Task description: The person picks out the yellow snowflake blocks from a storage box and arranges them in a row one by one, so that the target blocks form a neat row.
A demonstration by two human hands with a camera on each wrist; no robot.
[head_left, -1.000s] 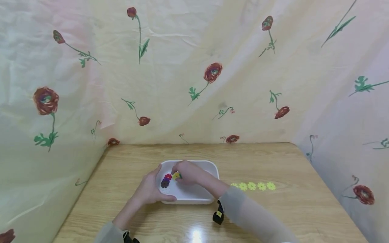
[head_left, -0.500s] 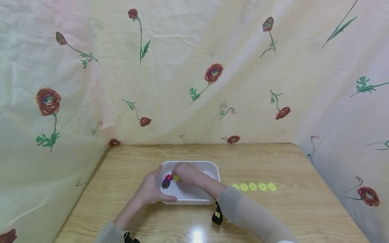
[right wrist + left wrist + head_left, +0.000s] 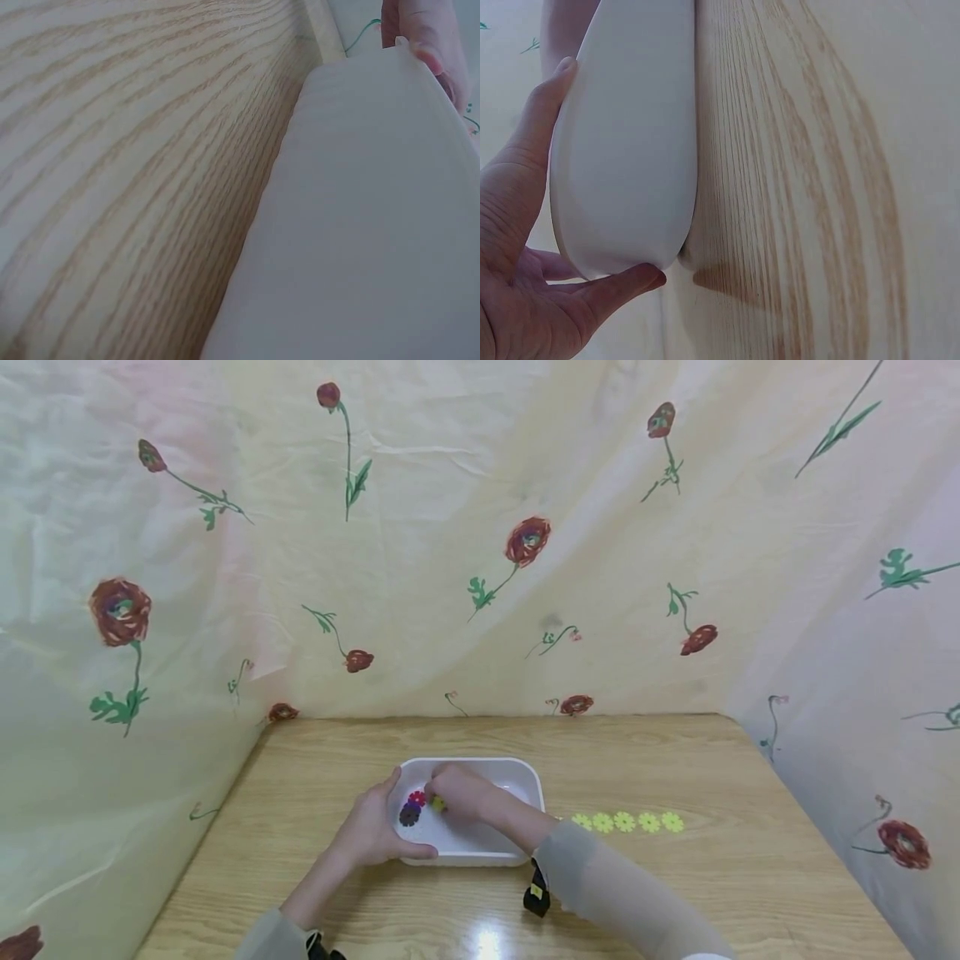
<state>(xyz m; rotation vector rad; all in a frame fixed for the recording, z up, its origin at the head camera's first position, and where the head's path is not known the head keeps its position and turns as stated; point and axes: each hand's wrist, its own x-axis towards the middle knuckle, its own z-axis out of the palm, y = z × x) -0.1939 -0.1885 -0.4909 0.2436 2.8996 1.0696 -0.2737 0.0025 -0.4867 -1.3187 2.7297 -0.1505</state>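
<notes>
A white plastic tray stands on the table with several small flower-shaped pieces inside. My left hand holds its left end, thumb along the near rim and fingers at the far side; the left wrist view shows thumb and fingers spread round the tray's corner. Inside the tray, my right hand has its fingers curled down and pinches a yellow flower-shaped piece, partly hidden beneath them. Just left of it lie a red piece, a purple piece and a dark brown piece.
Right of the tray, several yellow-green flower-shaped pieces lie in a row on the wooden table, its left end partly behind the right forearm. A flower-printed cloth hangs behind the table and along both sides.
My right hand stays in the tray and its fingers have dipped lower over the yellow piece. The green edge seen beside it a second ago no longer shows. The left hand keeps its hold.
</notes>
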